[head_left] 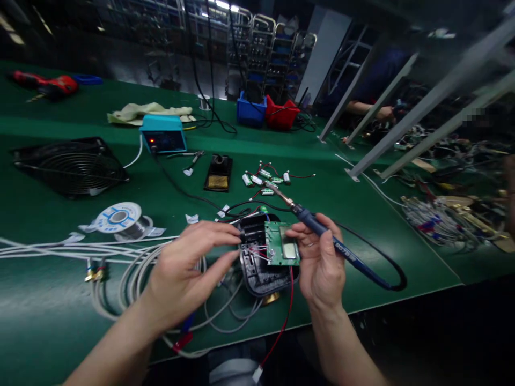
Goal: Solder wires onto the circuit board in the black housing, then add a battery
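My right hand (325, 262) is closed around a dark blue soldering iron (341, 247), its tip pointing up and left. Fingers of the same hand also touch the right edge of a green circuit board (282, 244) with a small display. The board sits tilted over an open black plastic housing (257, 281), and thin wires run between them. From the board a red lead (286, 316) hangs down to a white connector. My left hand (193, 268) is beside the housing's left edge, thumb and fingers apart; whether its fingertips touch the housing I cannot tell.
Coiled grey cables (132, 279) and a solder spool (120, 217) lie at left. Behind are a soldering station (163, 133), an iron stand (218, 172), several small batteries (265, 179) and a black fan (76, 166). Metal struts (402, 126) rise at right; another person's hand (384, 112) is beyond.
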A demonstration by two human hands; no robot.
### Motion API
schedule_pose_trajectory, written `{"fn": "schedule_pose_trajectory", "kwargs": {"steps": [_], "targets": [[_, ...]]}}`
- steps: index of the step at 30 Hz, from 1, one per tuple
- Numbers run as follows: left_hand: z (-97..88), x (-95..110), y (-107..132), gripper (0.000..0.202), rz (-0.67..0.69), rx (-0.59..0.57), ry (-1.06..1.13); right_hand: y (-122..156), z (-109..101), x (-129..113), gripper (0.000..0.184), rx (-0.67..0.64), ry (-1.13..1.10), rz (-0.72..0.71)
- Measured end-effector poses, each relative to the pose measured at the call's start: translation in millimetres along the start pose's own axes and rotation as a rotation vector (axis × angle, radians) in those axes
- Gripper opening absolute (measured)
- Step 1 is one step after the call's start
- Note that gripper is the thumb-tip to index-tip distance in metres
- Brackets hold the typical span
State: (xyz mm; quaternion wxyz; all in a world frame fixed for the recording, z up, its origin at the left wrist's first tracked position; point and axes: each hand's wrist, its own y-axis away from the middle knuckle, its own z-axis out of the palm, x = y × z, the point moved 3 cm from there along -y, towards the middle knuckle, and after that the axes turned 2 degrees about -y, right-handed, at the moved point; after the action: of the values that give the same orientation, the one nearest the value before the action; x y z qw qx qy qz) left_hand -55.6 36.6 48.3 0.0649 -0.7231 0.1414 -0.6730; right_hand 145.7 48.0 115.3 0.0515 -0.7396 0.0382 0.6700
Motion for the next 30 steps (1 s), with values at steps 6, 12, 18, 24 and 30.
{"fn": "schedule_pose_trajectory", "kwargs": {"steps": [6, 12, 18, 24, 30], "targets": [[-61.5, 0.5, 32.2, 0.005, -0.09, -0.23, -0.296, -4.1, -1.7, 1.4, 0.018, 0.013, -0.012, -0.007], [-36.4, -12.1, 103.8, 0.017, -0.328, -0.576, -0.209, -5.9, -2.3, 2.5, 0.019, 0.02, -0.017, -0.016], [1.2, 1.7, 120.5, 0.013, -0.248, -0.529, -0.383, -5.1, -0.8, 1.5, 0.019, 0.056, -0.035, 0.045], [-9.9, -5.3, 112.2, 0.015, -0.186, -0.41, -0.199, -3.2, -1.7, 2.5, 0.018, 0.039, -0.039, 0.042], [-27.2, -17.1, 119.4, 0.017, -0.317, -0.259, -0.155, -4.2, -1.2, 3.4, 0.017, 0.038, -0.036, 0.035]]}}
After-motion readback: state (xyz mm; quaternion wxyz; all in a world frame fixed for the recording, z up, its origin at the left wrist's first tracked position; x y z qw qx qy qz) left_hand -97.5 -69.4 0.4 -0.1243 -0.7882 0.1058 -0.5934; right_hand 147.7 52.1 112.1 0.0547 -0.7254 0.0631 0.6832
